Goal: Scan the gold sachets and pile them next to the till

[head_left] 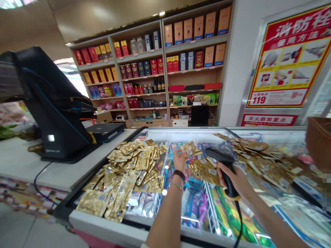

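Observation:
My left hand (180, 159), with a dark bead bracelet at the wrist, is closed on a small gold foil packet (190, 148) above the freezer's glass top. My right hand (234, 179) grips a black handheld barcode scanner (221, 155), its head pointing left toward that packet and its cable hanging down. Just under the scanner head is a larger gold foil packet (203, 170) with a white label; it reaches the right fingers, but I cannot tell whether they hold it. A heap of gold packets (141, 160) lies to the left, and more gold packets (269, 158) lie to the right.
A chest freezer (103, 225) with a glass top shows colourful bagged goods inside. On the counter (69, 175) at left stands a black checkout terminal (51, 103). A brown pot (319, 141) is at the far right. Shelves (144, 75) of boxes stand behind.

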